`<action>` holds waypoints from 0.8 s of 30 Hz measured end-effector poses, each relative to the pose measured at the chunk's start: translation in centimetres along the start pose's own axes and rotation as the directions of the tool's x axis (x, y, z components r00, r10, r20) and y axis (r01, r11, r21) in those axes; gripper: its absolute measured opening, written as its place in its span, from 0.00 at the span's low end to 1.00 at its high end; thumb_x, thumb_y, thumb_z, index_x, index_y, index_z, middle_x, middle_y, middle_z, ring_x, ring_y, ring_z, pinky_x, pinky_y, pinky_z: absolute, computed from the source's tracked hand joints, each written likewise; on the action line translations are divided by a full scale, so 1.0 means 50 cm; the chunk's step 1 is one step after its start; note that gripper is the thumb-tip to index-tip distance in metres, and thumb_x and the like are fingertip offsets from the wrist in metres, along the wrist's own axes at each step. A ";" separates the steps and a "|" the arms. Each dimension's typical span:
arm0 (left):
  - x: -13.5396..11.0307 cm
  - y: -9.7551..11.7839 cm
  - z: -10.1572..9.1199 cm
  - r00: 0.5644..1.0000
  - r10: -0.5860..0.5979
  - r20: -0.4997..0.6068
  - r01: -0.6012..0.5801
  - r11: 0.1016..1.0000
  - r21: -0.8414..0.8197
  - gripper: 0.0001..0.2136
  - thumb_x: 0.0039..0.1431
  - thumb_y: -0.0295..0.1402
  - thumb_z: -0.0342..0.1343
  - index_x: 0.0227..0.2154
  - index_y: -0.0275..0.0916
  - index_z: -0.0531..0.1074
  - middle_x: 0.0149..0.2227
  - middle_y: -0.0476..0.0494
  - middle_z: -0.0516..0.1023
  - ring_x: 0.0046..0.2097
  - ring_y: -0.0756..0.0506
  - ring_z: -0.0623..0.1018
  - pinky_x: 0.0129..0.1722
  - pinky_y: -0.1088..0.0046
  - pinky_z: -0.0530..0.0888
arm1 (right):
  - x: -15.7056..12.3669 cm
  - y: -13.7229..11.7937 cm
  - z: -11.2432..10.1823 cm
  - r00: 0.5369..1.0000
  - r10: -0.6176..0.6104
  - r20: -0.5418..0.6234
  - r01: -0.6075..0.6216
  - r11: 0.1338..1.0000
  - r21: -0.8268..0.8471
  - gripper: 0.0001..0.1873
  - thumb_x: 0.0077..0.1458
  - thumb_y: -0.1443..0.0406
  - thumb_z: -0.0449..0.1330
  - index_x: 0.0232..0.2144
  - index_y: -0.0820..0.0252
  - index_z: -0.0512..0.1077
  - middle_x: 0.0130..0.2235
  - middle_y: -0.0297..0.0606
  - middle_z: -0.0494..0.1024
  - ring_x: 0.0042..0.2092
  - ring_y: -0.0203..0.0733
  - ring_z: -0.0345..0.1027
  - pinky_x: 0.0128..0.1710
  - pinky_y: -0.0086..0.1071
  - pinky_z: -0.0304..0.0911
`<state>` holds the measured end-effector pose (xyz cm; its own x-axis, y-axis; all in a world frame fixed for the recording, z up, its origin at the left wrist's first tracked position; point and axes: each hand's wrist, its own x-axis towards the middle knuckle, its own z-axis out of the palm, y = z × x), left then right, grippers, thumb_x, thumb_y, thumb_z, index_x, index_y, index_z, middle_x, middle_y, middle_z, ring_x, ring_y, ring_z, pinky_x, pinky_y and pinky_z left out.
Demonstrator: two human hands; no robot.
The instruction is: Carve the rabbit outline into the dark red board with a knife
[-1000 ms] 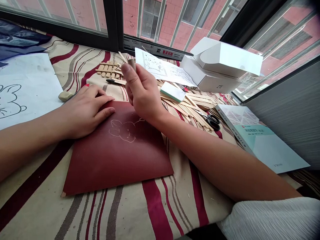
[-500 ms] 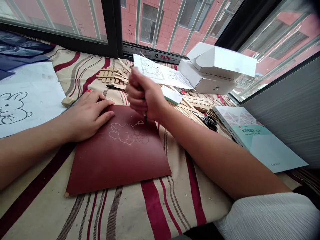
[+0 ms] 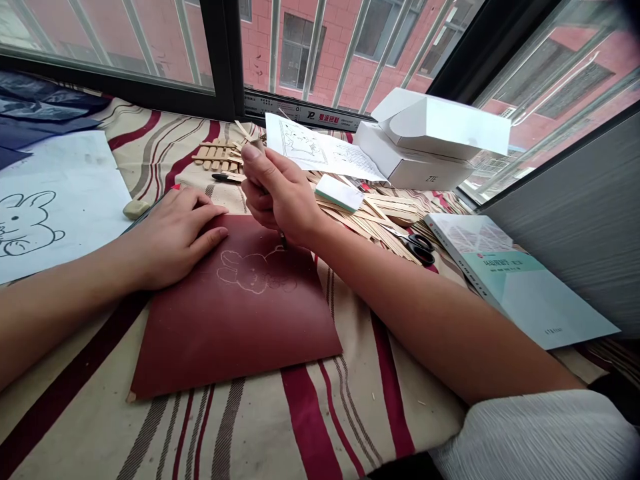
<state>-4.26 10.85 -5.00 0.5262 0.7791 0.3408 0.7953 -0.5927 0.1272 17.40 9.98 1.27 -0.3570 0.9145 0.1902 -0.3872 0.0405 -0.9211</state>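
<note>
A dark red board (image 3: 235,340) lies on the striped cloth, with a rabbit outline (image 3: 253,273) scratched in pale lines on its upper half. My left hand (image 3: 177,233) rests flat on the board's upper left corner, thumb and fingers apart. Wrapped in a fist, my right hand (image 3: 283,197) holds a carving tool (image 3: 283,240) upright; the handle's end shows by the thumb and the dark tip meets the board at the upper end of the outline. Most of the tool is hidden inside the fingers.
Left lies a sheet with a rabbit drawing (image 3: 30,220), with an eraser (image 3: 136,208) nearby. Behind my right hand are wooden sticks (image 3: 360,223), a white-and-green block (image 3: 340,192), a printed sheet (image 3: 320,150) and a white box (image 3: 425,167). Scissors (image 3: 420,248) and a book (image 3: 520,273) lie right.
My right hand has tilted and shifted slightly left, its thumb now up against the handle's end. The tool's tip has moved a little left along the outline. My left hand stays put.
</note>
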 end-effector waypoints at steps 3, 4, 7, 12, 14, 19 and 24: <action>-0.001 -0.001 0.000 1.000 -0.002 -0.004 0.002 1.000 -0.005 0.33 0.73 0.56 0.34 0.57 0.43 0.78 0.52 0.39 0.71 0.52 0.36 0.72 0.59 0.49 0.72 | 0.004 0.002 -0.003 1.000 -0.009 0.020 0.009 1.000 0.013 0.29 0.72 0.48 0.60 0.27 0.53 0.53 0.19 0.20 0.49 0.20 0.27 0.39 0.16 0.21 0.41; 0.000 -0.001 0.000 1.000 -0.002 -0.004 0.002 1.000 -0.005 0.33 0.73 0.56 0.34 0.57 0.42 0.78 0.52 0.38 0.71 0.52 0.36 0.72 0.59 0.49 0.72 | 0.005 0.003 -0.004 0.999 -0.014 0.031 0.014 1.000 0.017 0.29 0.72 0.47 0.61 0.27 0.53 0.53 0.19 0.20 0.49 0.20 0.27 0.39 0.16 0.21 0.41; 0.000 0.001 -0.002 1.000 0.002 0.002 -0.002 1.000 0.001 0.33 0.73 0.56 0.33 0.57 0.42 0.78 0.52 0.38 0.71 0.52 0.36 0.71 0.59 0.48 0.72 | 0.007 0.008 -0.006 0.997 -0.034 0.071 0.033 0.999 0.022 0.29 0.72 0.47 0.61 0.28 0.53 0.53 0.19 0.20 0.47 0.20 0.27 0.38 0.16 0.21 0.40; 0.002 0.003 -0.007 1.000 0.004 0.029 -0.005 1.000 0.005 0.32 0.74 0.56 0.33 0.53 0.42 0.79 0.52 0.37 0.71 0.52 0.36 0.71 0.59 0.49 0.71 | -0.004 0.011 -0.002 0.980 -0.027 0.197 0.029 1.000 -0.007 0.27 0.73 0.52 0.61 0.27 0.54 0.54 0.21 0.22 0.46 0.22 0.27 0.39 0.18 0.20 0.41; 0.003 0.004 -0.010 0.999 0.014 0.040 -0.014 1.000 -0.012 0.32 0.74 0.55 0.33 0.49 0.41 0.79 0.52 0.36 0.71 0.52 0.35 0.71 0.59 0.49 0.71 | -0.007 0.012 0.000 0.960 -0.005 0.282 0.012 1.000 -0.024 0.27 0.73 0.53 0.60 0.26 0.55 0.55 0.22 0.23 0.47 0.22 0.27 0.40 0.18 0.19 0.41; 0.005 0.007 -0.015 0.999 0.007 0.053 -0.006 0.999 -0.036 0.31 0.74 0.56 0.35 0.48 0.40 0.79 0.52 0.35 0.71 0.54 0.33 0.71 0.61 0.47 0.69 | -0.001 0.008 -0.009 0.930 0.050 0.365 -0.061 0.998 0.018 0.26 0.73 0.54 0.59 0.25 0.55 0.54 0.21 0.22 0.44 0.22 0.27 0.35 0.17 0.19 0.39; 0.005 0.011 -0.016 0.998 -0.010 0.065 0.012 0.999 -0.032 0.31 0.73 0.54 0.35 0.46 0.40 0.79 0.53 0.34 0.70 0.54 0.32 0.69 0.61 0.45 0.69 | -0.002 -0.003 -0.013 0.912 0.107 0.397 -0.095 0.994 -0.049 0.25 0.76 0.59 0.52 0.24 0.54 0.56 0.21 0.24 0.44 0.21 0.29 0.35 0.16 0.24 0.43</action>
<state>-3.93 10.53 -4.09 0.5365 0.7967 0.2783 0.7916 -0.5894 0.1613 18.07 10.13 1.17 -0.7042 0.6784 0.2097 -0.3091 -0.0269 -0.9507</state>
